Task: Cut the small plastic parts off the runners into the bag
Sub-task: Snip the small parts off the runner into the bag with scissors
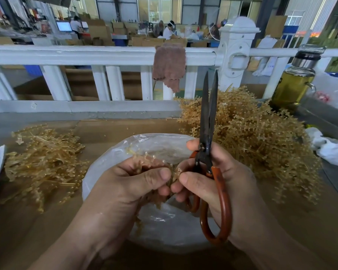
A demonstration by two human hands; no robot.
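Fingers of left hand pinch runner (right hand grips scissors).

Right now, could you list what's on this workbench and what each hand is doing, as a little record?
left hand: grips a bunch of runners over the bag
right hand: holds the scissors, blades up, nearly closed, not cutting
big pile: right of the bag
smaller pile: left of the bag
bottle: far right, yellowish liquid
cloth: hangs on the white railing
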